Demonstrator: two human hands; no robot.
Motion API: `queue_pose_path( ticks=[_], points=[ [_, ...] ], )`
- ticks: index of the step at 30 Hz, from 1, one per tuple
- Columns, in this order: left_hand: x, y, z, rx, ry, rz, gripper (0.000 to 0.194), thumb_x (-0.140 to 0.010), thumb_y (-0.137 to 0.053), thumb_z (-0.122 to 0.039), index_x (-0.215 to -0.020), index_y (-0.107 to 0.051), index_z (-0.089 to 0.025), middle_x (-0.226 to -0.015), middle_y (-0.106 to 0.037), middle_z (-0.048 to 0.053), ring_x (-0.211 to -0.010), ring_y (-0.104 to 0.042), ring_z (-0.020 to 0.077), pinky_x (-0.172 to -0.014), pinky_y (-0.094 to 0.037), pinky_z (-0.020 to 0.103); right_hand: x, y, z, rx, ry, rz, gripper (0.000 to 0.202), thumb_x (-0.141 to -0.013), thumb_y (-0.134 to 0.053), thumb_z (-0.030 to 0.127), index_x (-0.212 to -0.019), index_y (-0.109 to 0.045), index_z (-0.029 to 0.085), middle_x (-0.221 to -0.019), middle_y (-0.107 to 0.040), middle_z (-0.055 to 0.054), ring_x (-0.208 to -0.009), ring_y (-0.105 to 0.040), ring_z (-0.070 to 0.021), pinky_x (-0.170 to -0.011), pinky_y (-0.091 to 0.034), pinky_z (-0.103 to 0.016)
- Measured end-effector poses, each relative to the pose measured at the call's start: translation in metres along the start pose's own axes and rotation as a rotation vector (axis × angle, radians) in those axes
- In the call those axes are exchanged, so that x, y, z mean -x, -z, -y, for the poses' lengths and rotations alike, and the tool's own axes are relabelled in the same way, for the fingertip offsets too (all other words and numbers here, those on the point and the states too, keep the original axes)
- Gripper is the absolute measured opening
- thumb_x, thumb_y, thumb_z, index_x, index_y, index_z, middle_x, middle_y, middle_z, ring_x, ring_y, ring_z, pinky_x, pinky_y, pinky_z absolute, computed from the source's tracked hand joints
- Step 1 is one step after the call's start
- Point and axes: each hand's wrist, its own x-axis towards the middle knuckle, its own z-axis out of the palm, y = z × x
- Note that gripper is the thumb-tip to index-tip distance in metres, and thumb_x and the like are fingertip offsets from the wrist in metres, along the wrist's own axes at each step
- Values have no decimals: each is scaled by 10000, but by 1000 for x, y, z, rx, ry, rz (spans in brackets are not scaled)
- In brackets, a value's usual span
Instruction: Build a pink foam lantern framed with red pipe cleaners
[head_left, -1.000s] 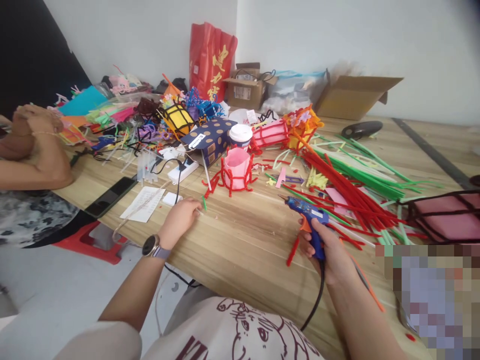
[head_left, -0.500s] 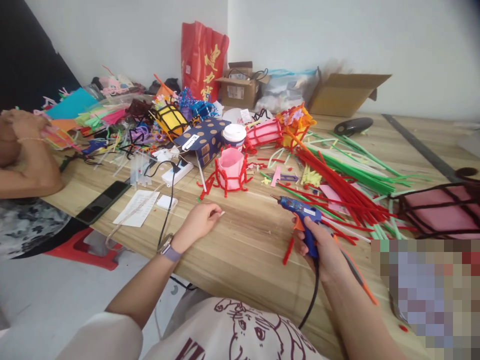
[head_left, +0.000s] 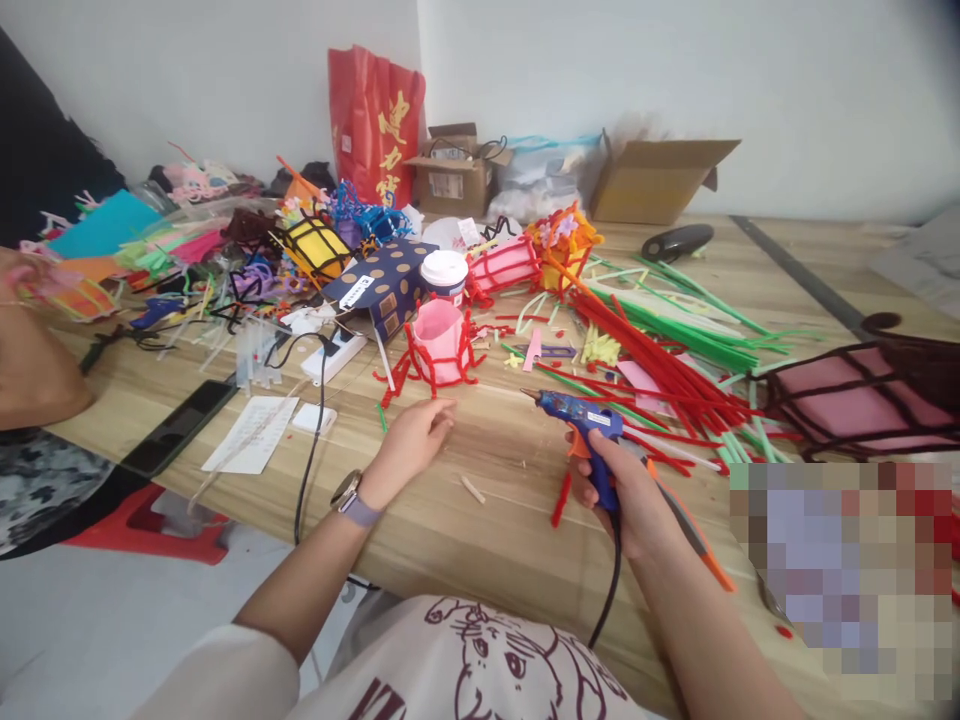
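My right hand (head_left: 626, 490) is wrapped round the handle of a blue hot glue gun (head_left: 589, 420), its nozzle pointing left above the table. From the handle a black cord runs down toward my lap. My left hand (head_left: 412, 440) is open, held low over the wood with fingers loosely bent and nothing visible in them. Just beyond it stands a small pink lantern (head_left: 439, 350) framed in red pipe cleaners. A small beige piece (head_left: 472, 489) lies on the table between my hands. Under the gun is a short red pipe cleaner (head_left: 560, 500).
Red pipe cleaners (head_left: 660, 370) and green ones (head_left: 690, 335) lie in bundles right of centre. A lidded cup (head_left: 444, 270) and a dotted box (head_left: 390, 280) stand behind the lantern. A brown-framed lantern (head_left: 847, 400) lies at right. At far left is another person's arm (head_left: 37, 370).
The small beige piece now lies on the table; earlier something pale showed at my left fingertips. My left hand has shifted toward the pink lantern. The view has turned slightly right.
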Motion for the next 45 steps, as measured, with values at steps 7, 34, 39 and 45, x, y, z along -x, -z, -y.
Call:
queue_pose_path(
  ticks=[7,34,39,45],
  points=[
    [8,18,-27,294,29,-106,144,-823,-489,-259,-768,-607,-197,-720,-654,7,-668,-596,156,-612,-445,254,4,-5,3,47,22,-37,470,-581,-834,548,-714,-550,198,-522,-555,53,-343,-451,-75,-325,-327,-203],
    [16,1,-57,1063,156,-34,195,-561,-617,-147,-751,-596,-186,-640,-525,-42,-643,-459,108,-639,-368,248,1,1,-3,39,91,-21,401,-695,-785,525,-736,-551,202,-542,-551,50,-346,-458,-85,-315,-334,-216],
    [16,-3,-55,1123,210,-53,191,-533,-643,-173,-720,-608,-179,-626,-547,-39,-630,-477,108,-656,-382,262,-1,2,-4,38,86,-28,397,-693,-786,518,-732,-557,195,-542,-545,52,-348,-453,-80,-322,-343,-218],
    [15,-13,-46,1041,328,-95,150,-541,-646,-193,-689,-658,-172,-633,-618,-16,-642,-524,126,-673,-404,274,0,3,-4,44,89,-3,400,-715,-772,526,-735,-549,195,-552,-550,54,-352,-470,-76,-332,-343,-212]
  ],
)
